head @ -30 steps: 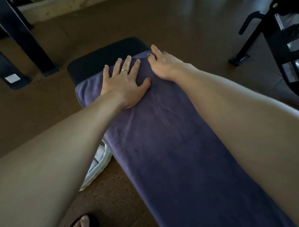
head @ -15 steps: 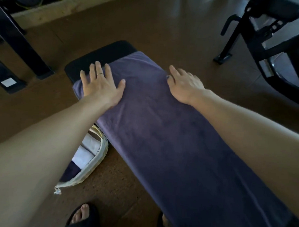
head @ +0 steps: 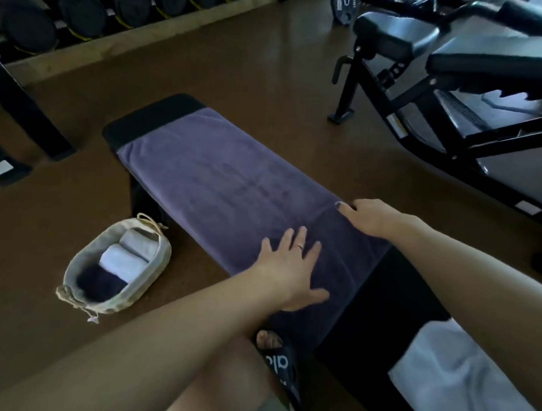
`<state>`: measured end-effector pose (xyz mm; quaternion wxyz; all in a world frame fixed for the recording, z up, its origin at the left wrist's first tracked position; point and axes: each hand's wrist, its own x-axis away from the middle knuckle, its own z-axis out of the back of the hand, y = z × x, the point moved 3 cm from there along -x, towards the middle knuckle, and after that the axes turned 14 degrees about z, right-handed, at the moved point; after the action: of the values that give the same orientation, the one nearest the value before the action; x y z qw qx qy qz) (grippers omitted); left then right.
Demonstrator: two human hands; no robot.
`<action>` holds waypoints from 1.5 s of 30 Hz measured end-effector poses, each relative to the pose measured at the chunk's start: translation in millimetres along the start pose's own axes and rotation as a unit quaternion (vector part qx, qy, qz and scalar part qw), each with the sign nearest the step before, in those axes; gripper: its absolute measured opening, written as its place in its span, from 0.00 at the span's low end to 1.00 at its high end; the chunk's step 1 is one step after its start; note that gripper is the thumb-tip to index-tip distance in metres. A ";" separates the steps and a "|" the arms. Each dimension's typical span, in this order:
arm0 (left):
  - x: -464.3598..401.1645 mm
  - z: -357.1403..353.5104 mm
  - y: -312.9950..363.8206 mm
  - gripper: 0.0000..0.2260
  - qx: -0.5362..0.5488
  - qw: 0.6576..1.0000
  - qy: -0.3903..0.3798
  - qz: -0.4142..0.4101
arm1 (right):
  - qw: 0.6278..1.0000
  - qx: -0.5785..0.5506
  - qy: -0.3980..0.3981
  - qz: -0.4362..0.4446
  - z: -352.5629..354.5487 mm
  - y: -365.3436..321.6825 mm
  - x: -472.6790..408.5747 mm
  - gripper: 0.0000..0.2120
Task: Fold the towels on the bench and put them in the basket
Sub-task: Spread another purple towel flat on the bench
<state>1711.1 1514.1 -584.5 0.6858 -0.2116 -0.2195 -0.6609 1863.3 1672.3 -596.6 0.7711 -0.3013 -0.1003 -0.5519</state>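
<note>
Smoothing step: purple towel (head: 227,184) is pressed flat on bench (head: 149,122) by left hand (head: 292,268) and right hand (head: 371,219), fingers extended, nothing grasped. Next: near edge to be gripped and folded.

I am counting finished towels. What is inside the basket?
Inside the basket: two white rolled towels and one dark towel. Anything beneath them is covered.

The crumpled white towel (head: 460,384) runs off the bottom right edge. The black padded bench (head: 393,300) is mostly hidden under the long purple towel (head: 227,184). Rolled cloths inside the oval woven basket (head: 158,262) show only partly. The black slipper's (head: 283,367) white lettering is cut off.
</note>
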 end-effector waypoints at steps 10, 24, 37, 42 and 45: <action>60.6 -49.6 68.1 0.46 -0.092 0.996 -0.009 -0.002 | 0.992 0.002 0.121 -0.023 -10.9 43.9 63.6 0.23; 63.1 -40.4 62.3 0.21 -0.002 0.990 0.102 0.101 | 0.895 -0.351 0.269 -0.061 6.3 47.2 77.9 0.10; 67.8 46.0 -53.9 0.05 0.197 0.968 0.097 0.118 | 0.763 -0.593 0.253 0.047 52.9 -25.9 56.4 0.09; 72.2 68.2 -141.5 0.05 0.367 0.907 0.150 0.145 | 0.786 -0.555 0.246 0.116 72.4 -94.0 25.9 0.17; 71.2 72.3 -185.5 0.05 0.439 0.866 0.193 0.140 | 0.807 -0.512 0.252 0.151 81.7 -132.4 -0.6 0.12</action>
<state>1526.3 1491.3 -484.3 0.8218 0.2142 -0.3183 -0.4213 1757.0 1692.0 -484.8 0.5771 -0.5142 0.4410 -0.4562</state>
